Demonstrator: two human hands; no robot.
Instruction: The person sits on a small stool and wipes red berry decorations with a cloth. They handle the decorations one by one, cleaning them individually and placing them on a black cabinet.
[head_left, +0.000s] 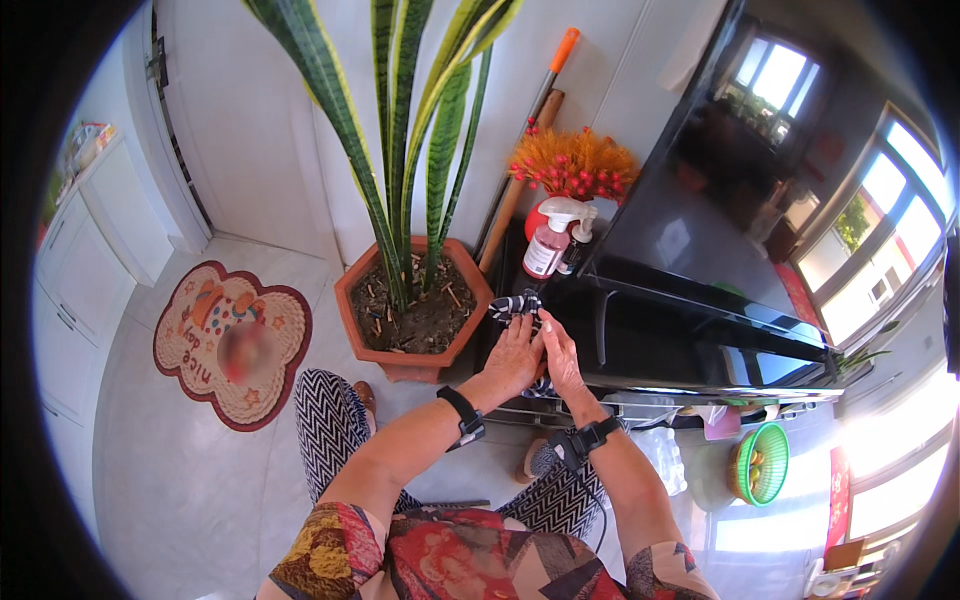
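Note:
My left hand (514, 358) lies on a dark cloth with white stripes (516, 304) at the corner of a glossy black cabinet (675, 337). My right hand (561, 356) is up against it, fingertips at the same cloth; another bit of striped cloth shows below the hands. How firmly either hand holds the cloth is hidden. Just beyond the fingers stand a spray bottle with pink liquid (546, 251) and a smaller dark bottle with a pale top (576, 247). Behind them is a bunch of orange dried grass with red berries (574, 165).
A snake plant (405, 187) in a hexagonal terracotta pot (352, 300) stands left of the cabinet. A long pole with an orange end (564, 51) leans on the wall. A television (697, 187) rises at right. A mat (300, 330), plastic-wrapped bottles (666, 457) and a green basket (780, 465) are on the floor.

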